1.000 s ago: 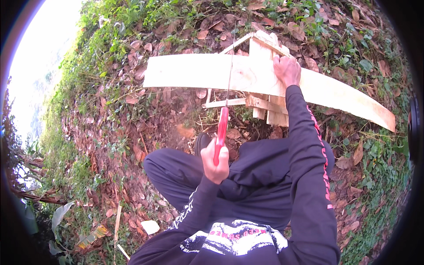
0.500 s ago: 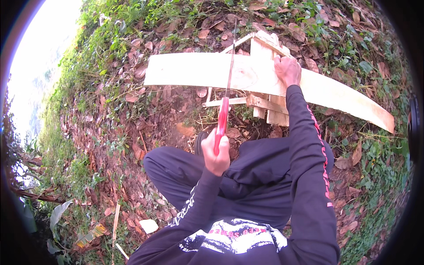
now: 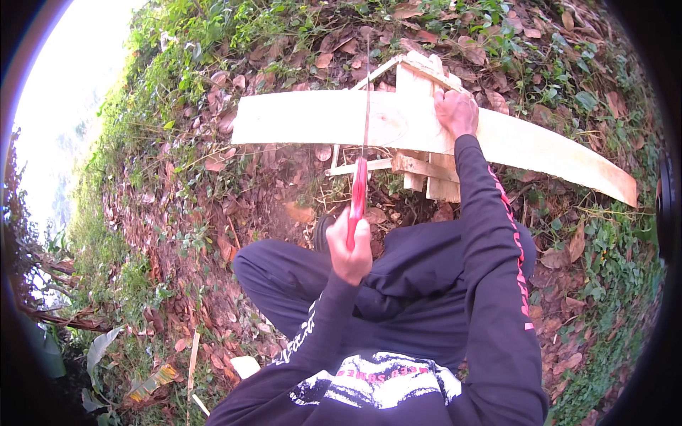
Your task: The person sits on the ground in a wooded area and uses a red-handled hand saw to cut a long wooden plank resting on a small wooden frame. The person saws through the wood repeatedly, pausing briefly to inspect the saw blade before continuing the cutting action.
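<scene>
Board (image 3: 305, 117) under right hand (image 3: 456, 112), beyond left hand (image 3: 350, 250) with red-handled saw (image 3: 359, 186)

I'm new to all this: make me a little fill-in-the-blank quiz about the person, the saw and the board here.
1. The left grip holds a saw by its ____ (colour) handle.
2. Seen from above, the saw crosses the board to the ____ (left or right) of the right grip.
3. The support beneath the board is made of ____ (material).
4. Brown, fallen ____ are scattered over the ground.

Missing words: red; left; wood; leaves.
</scene>
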The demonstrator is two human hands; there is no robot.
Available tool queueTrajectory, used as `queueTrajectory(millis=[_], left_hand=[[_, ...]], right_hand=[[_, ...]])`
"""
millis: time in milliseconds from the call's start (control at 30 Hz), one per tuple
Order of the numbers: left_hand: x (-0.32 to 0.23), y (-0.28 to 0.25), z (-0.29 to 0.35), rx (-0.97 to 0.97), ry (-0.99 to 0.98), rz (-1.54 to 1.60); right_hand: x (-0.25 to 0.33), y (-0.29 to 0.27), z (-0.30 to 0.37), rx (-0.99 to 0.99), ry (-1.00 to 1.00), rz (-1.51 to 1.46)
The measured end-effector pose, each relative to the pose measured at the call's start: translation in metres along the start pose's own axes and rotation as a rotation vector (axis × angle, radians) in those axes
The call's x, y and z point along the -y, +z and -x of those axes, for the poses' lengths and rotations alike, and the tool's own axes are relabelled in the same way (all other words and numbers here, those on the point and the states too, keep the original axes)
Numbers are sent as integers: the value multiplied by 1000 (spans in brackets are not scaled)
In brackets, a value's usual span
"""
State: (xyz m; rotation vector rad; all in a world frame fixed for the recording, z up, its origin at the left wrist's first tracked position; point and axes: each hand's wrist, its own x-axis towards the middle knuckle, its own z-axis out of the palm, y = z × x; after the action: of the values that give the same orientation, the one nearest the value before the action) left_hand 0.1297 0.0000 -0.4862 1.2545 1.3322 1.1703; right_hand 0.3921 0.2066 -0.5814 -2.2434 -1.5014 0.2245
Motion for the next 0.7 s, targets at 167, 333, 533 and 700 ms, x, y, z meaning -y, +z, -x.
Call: queueTrajectory(millis=[167,333,533,700], left_hand=[[-4,-11,29,35,98,-124],[-1,14,-38,-58,6,77],[-20,0,13,-3,-88,83],[-31,-10,52,-32,-109,17]], right_hand=[[-6,6,2,-21,-28,14],[-1,2,1,-7,-7,-23],[-6,0,0,-9,12,-6],[-6,6,3,-5,9,18]])
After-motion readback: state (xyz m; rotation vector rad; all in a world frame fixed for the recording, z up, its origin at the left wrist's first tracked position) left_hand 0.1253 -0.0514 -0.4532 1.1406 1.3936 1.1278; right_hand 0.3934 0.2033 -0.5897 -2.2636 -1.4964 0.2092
